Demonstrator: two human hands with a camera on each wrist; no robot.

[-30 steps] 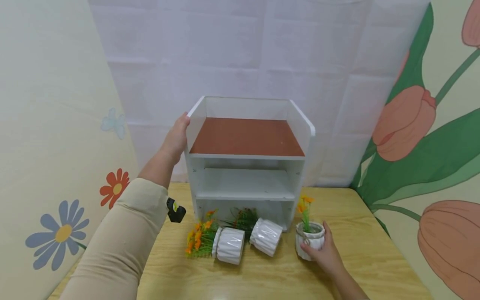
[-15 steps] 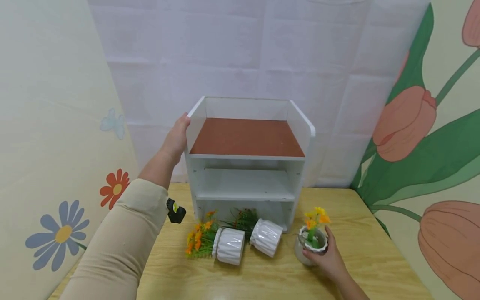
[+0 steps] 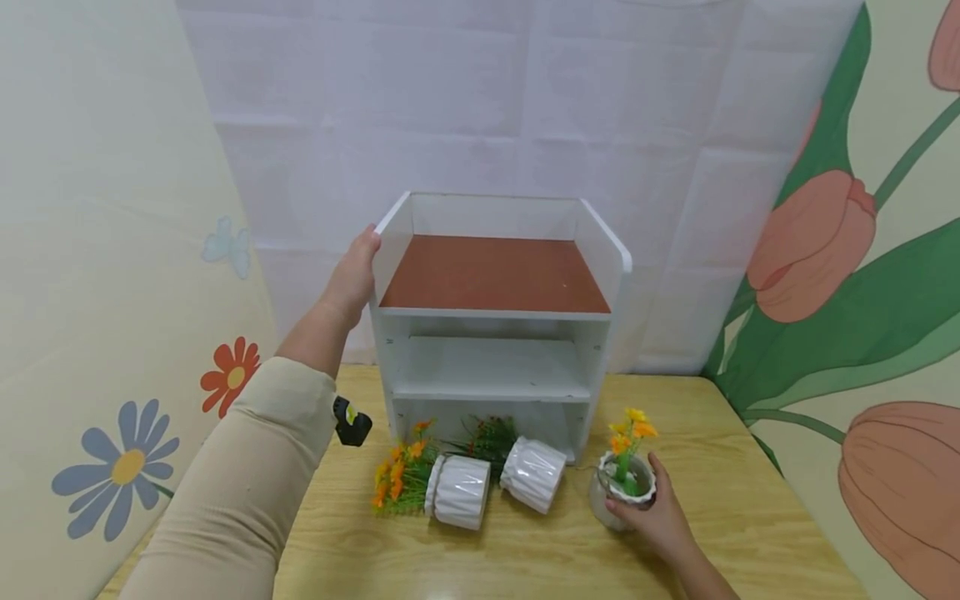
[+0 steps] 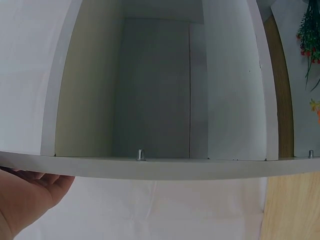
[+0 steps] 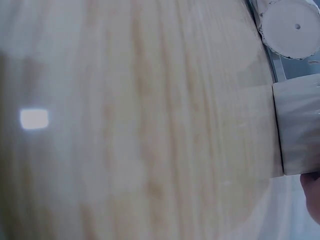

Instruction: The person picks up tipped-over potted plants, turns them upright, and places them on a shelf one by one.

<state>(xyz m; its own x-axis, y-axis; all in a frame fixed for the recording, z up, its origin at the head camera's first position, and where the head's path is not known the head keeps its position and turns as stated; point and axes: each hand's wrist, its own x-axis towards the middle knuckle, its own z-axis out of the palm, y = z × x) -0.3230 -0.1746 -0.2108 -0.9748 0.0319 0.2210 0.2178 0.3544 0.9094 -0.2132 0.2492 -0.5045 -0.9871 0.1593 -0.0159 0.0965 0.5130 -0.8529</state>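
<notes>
In the head view, my left hand (image 3: 351, 279) lies against the outer left side of a small white shelf unit (image 3: 491, 315). In the left wrist view that hand (image 4: 32, 197) touches the panel's outer face, and no finger shows on the inner side. My right hand (image 3: 660, 517) holds a white flowerpot (image 3: 611, 492) with yellow-orange artificial flowers (image 3: 632, 429), thumb on the near side and fingers around the far right. The pot leans, its mouth facing me. Only a bit of the right hand (image 5: 312, 197) shows in the right wrist view, beside the pot (image 5: 300, 125).
Two white flowerpots lie on their sides before the unit: one (image 3: 459, 492) with orange flowers (image 3: 401, 471), the other (image 3: 534, 473) with red-dotted greenery (image 3: 491, 437). The wooden table (image 3: 720, 467) meets flower-patterned wall cloths. A black device (image 3: 351, 421) sits by the left forearm.
The pot in my right hand has tipped from nearly upright to leaning, its flowers shifting right and nearer. The left hand, shelf unit and lying pots stay where they were.
</notes>
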